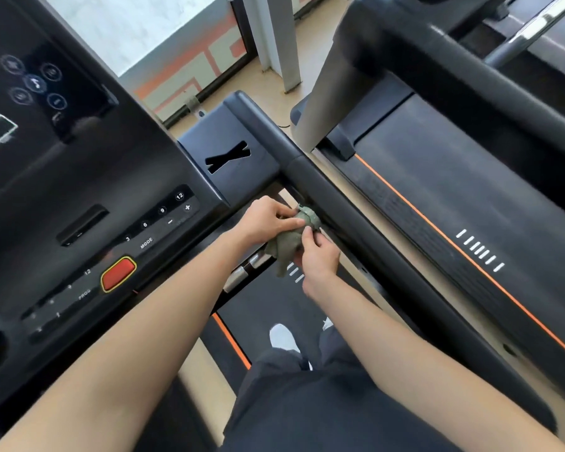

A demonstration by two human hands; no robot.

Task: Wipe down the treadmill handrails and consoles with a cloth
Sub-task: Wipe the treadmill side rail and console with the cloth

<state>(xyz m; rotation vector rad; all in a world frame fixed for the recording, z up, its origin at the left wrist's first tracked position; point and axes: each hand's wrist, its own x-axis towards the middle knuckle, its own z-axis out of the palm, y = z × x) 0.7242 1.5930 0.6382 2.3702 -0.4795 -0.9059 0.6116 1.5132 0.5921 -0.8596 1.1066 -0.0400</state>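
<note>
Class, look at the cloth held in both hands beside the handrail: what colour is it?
The cloth is a dull grey-green, plain with no pattern, seen in the head view.

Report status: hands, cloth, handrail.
Left hand and right hand both pinch the crumpled grey-green cloth. Cloth bunched at the inner side of the black padded handrail. Nothing blocking the rail.

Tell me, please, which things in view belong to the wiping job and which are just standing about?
Belong to the job:
- cloth, held by the left hand and right hand
- handrail
- console

Just there:
- running belt
- white shoe
- window
</note>
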